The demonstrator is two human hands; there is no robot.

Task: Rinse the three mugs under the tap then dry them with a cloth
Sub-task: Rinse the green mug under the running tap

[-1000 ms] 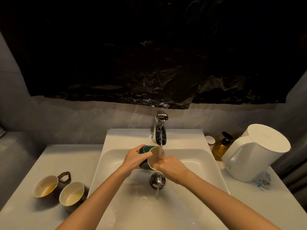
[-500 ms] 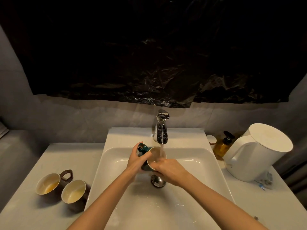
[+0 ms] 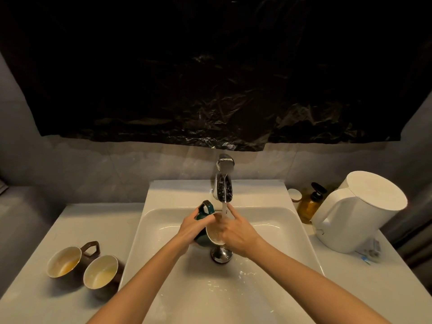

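Green mug (image 3: pixel 201 215) was tilted under running tap (image 3: pixel 224 183) over sink (image 3: pixel 292 230), left hand (image 3: pixel 191 229) clasped its body, right hand (image 3: pixel 238 232) at rim, grip unclear, interior mostly hidden, brown mug (image 3: pixel 64 261) and second brown mug (image 3: pixel 101 271) at left held yellowish dregs

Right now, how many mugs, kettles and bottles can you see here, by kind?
Mugs: 3 (green mug in the left hand, brown mug with handle showing, second brown mug beside it)
Kettles: 1 (white kettle)
Bottles: 1 (amber pump bottle)
Total: 5
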